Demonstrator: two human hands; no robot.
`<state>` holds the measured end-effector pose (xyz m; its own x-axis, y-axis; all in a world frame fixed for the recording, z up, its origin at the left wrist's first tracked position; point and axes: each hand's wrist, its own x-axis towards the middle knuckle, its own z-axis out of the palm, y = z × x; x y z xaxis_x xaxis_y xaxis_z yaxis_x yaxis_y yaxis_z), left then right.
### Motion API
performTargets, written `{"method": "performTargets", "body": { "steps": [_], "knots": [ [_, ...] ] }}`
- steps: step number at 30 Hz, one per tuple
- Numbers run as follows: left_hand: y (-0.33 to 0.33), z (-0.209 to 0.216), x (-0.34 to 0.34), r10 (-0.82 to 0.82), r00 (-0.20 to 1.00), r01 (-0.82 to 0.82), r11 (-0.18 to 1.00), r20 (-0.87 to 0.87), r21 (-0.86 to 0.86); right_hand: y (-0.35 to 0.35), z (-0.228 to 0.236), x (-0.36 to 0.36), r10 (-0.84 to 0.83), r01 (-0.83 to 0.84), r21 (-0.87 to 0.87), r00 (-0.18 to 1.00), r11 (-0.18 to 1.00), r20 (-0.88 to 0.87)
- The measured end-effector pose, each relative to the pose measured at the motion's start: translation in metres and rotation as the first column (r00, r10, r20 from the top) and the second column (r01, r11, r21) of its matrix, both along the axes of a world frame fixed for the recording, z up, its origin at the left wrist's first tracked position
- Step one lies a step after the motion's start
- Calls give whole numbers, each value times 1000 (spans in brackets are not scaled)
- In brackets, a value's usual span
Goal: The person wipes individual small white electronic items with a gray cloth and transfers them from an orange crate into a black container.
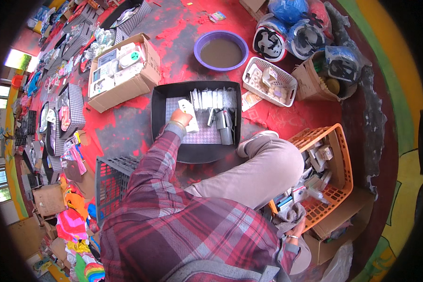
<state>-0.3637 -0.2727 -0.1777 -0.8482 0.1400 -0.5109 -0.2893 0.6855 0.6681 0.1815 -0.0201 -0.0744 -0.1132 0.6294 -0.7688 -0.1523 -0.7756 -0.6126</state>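
Observation:
My left hand (179,118) reaches into a black box (196,155) lined with checked cloth, on the floor in front of me. Its fingers are closed on a narrow white box (191,123) in the left half. To the right of it lie a row of clear-wrapped white packets (214,99) and a grey box-shaped item (224,127). Low on the right, my right hand (296,230) is closed round a grey cloth (291,216) beside the orange crate (341,164). That crate leans over and holds several small boxes and packets.
A purple basin (197,56) of murky water stands beyond the black box. A white basket (292,93) of small items is right of it, with bagged helmets (269,42) behind. At left are a full cardboard box (148,75) and a grey crate (101,188).

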Motion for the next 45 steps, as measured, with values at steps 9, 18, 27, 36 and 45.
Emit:
{"method": "performTargets", "body": {
  "steps": [9, 18, 27, 36, 45],
  "knots": [
    [3, -87, -68, 106, 984, -158, 888, -143, -431, 3, 13, -17, 100, -100, -5, 991, 995, 87],
    [9, -139, -69, -2, 992, -55, 895, -127, -442, 12, 4, -19, 121, -122, -3, 976, 992, 184],
    [-23, -190, -68, -57, 991, 36, 985, -121, -170, 15, 16, -40, 50, -56, 25, 980, 998, 192],
    [-2, -172, -43, 93, 990, -48, 935, 110, -351, 6, 28, -34, 46, -44, -14, 981, 999, 188],
    [12, -144, -32, 27, 994, -72, 883, -103, -463, 15, 18, -38, 107, -118, 33, 966, 992, 236]
  ]
}}
